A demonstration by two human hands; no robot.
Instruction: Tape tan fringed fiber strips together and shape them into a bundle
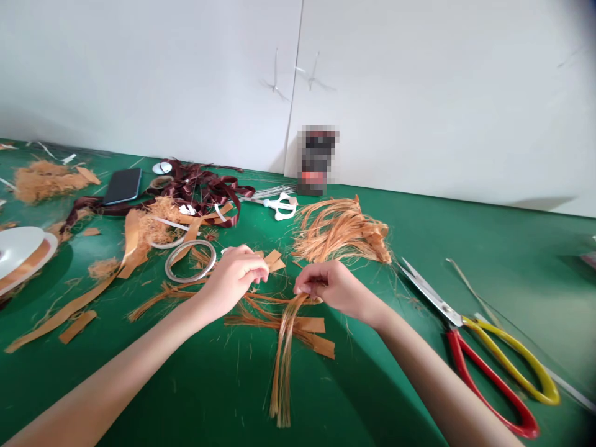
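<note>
Left hand (pixel 231 279) and right hand (pixel 328 288) pinch close together, forearms (pixel 139 354) angled inward.

Two hands (pixel 279 282) show, with two pairs of scissors: one large (pixel 459 321), one small (pixel 280 207). There is one phone (pixel 122 185), one spool (pixel 18 254), one tape ring (pixel 190 261) and one ribbon tangle (pixel 200 192). Three fibre bundles (pixel 342 233) lie about, counting the one at the right hand and the tuft at far left. The orange strips (pixel 307 324) are too tangled to count exactly. There is one worktop (pixel 419 248).
</note>
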